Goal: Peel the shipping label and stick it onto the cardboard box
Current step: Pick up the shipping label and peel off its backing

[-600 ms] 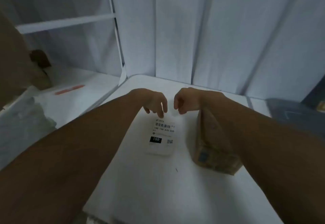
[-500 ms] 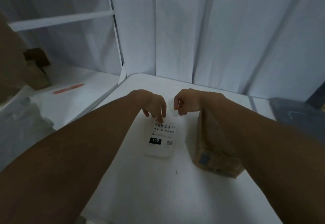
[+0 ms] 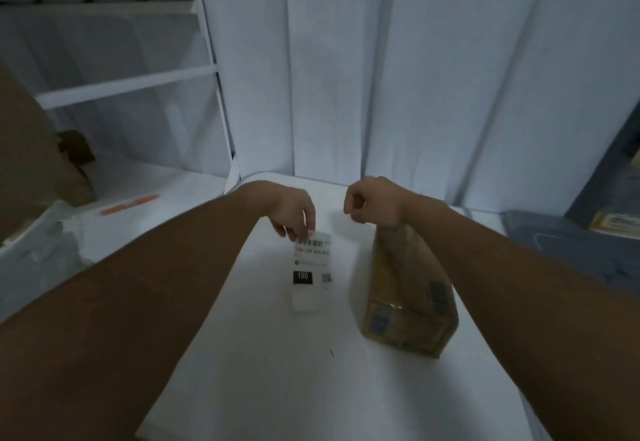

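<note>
A: On the white table point(image 3: 277, 388), centre of my head-cam feed: the shipping label point(image 3: 310, 269) lies flat, far end under the left hand point(image 3: 294, 213). Fingertips pinch its top edge, thumb and forefinger closed on the paper at the barcode end.

B: Readable print?

A: Barcode on top, then "150 150 A", rest of that line too blurred. Below it a black block w/ "150" in white, and a small QR-type square to its right. Blank white tab at the near end.

B: Right hand?

A: The right hand point(image 3: 372, 203) hovers above the table, well apart from the label, fingers curled into a loose fist, thumb against forefinger. Whether anything is between them, I can't tell.

B: Box?

A: The cardboard box point(image 3: 408, 291) sits just right of the label, not touching it, under the right forearm. Clear tape along its top; blue printed marks on the near face and side, too blurry to read.

B: Background?

A: White shelving point(image 3: 121, 87) upper left, an orange strip point(image 3: 130, 204) on the surface below it.
</note>
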